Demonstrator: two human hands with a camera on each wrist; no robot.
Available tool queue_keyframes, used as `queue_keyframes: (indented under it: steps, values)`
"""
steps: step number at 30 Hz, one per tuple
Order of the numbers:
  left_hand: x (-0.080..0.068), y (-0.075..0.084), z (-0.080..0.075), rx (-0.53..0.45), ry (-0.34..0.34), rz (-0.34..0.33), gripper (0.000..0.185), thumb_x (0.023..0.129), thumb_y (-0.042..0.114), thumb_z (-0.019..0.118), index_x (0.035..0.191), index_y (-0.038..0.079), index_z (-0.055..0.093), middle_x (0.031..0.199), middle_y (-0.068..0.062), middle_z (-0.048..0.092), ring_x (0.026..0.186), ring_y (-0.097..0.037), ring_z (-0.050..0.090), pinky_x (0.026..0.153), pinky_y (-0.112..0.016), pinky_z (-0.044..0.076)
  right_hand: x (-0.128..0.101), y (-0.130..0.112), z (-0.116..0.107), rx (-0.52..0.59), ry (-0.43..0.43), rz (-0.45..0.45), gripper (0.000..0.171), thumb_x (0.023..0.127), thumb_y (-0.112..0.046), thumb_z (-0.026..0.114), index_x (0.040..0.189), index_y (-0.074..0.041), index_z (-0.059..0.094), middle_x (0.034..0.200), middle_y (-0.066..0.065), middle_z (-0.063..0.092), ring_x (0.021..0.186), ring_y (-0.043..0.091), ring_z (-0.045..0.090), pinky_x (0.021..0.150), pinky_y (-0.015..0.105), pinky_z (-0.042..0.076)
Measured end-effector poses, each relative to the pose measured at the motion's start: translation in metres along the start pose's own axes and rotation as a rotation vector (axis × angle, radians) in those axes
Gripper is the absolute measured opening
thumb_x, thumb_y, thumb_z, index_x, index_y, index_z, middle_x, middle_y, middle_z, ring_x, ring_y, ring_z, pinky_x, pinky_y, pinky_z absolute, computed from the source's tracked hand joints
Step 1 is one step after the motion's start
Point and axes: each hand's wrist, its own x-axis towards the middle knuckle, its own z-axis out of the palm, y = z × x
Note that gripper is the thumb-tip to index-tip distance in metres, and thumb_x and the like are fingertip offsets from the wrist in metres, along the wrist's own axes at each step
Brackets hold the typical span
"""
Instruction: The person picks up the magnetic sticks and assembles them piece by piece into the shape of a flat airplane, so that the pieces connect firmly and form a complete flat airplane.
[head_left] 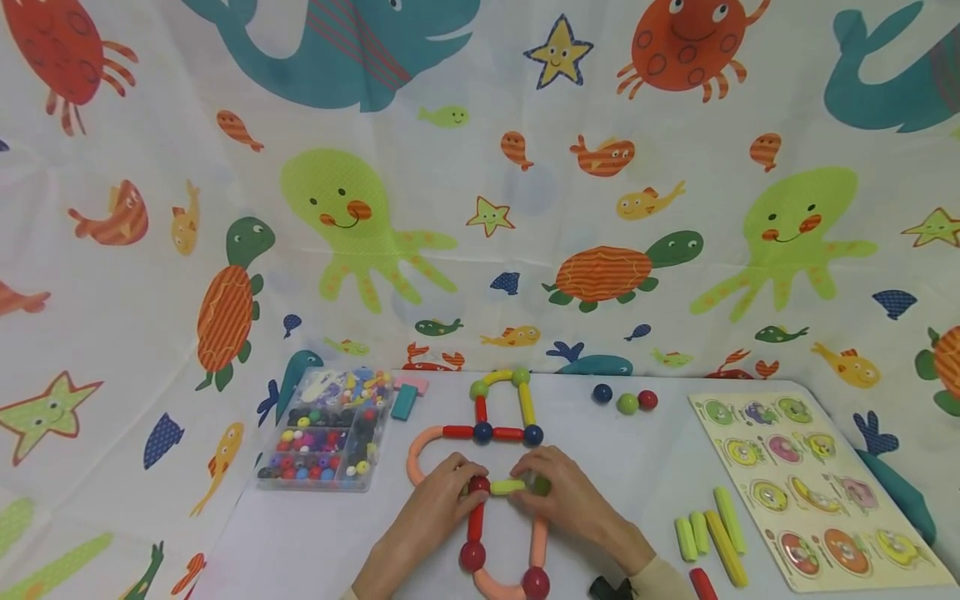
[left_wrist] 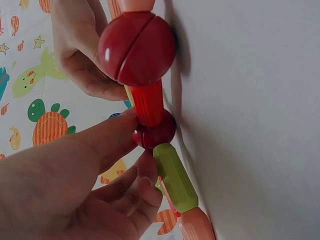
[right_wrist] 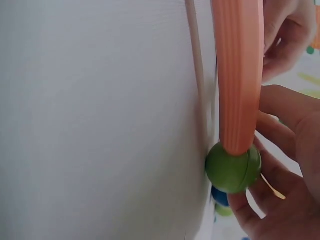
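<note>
A chain of magnetic sticks and balls lies on the white table [head_left: 600, 467]. My left hand [head_left: 442, 492] pinches a dark red ball [head_left: 478, 484] [left_wrist: 155, 131] where a red stick [head_left: 476, 521] [left_wrist: 148, 102] meets a lime stick [head_left: 507, 487] [left_wrist: 175, 177]. My right hand [head_left: 558, 492] pinches a green ball [head_left: 538, 483] [right_wrist: 233, 167] at the lime stick's other end, where a salmon stick [head_left: 538, 533] [right_wrist: 238, 75] joins it. Two red balls [head_left: 472, 556] and a curved salmon stick [head_left: 501, 587] close the loop near me.
A clear box of beads [head_left: 326, 433] stands at the left with a teal block [head_left: 403, 402] beside it. Three loose balls [head_left: 625, 400] lie at the back. Spare lime and yellow sticks [head_left: 711, 533] and a wooden peg puzzle board [head_left: 810, 487] lie on the right.
</note>
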Motion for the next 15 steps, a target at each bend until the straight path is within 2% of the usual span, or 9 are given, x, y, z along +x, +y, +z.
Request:
queue_keyframes:
  steps: [3,7,10,15]
  values:
    - [0.001,0.001,0.001,0.014,0.001,-0.005,0.032,0.093,0.032,0.074,0.122,0.017,0.071,0.101,0.008,0.058,0.085,-0.005,0.051,0.071,-0.017,0.048,-0.004,0.002,-0.004,0.002,0.046,0.033,0.025,0.09,-0.036,0.078,0.113,-0.026,0.073,0.116,-0.016,0.065,0.112,0.009,0.055,0.098,0.038,0.054]
    - [0.001,0.002,0.002,0.035,0.019,-0.004,0.032,0.092,0.033,0.075,0.121,0.019,0.072,0.106,0.008,0.058,0.091,-0.006,0.05,0.075,-0.019,0.051,-0.01,0.005,-0.008,0.002,0.124,0.128,0.023,0.092,-0.037,0.075,0.112,-0.028,0.073,0.114,-0.017,0.064,0.111,0.007,0.056,0.098,0.04,0.054]
    - [0.002,0.004,0.003,0.046,0.033,0.002,0.033,0.091,0.033,0.077,0.121,0.02,0.072,0.111,0.007,0.058,0.097,-0.008,0.05,0.077,-0.019,0.052,-0.013,0.008,-0.01,0.019,0.145,0.19,0.018,0.093,-0.033,0.074,0.111,-0.026,0.073,0.109,-0.017,0.065,0.101,0.005,0.058,0.092,0.033,0.055]
    - [0.005,0.006,0.006,0.069,0.039,0.031,0.031,0.09,0.032,0.078,0.119,0.021,0.073,0.112,0.005,0.059,0.097,-0.009,0.049,0.075,-0.019,0.05,-0.017,0.01,-0.01,0.071,0.116,0.187,0.016,0.096,-0.027,0.07,0.111,-0.022,0.074,0.102,-0.016,0.066,0.09,0.002,0.058,0.082,0.021,0.053]
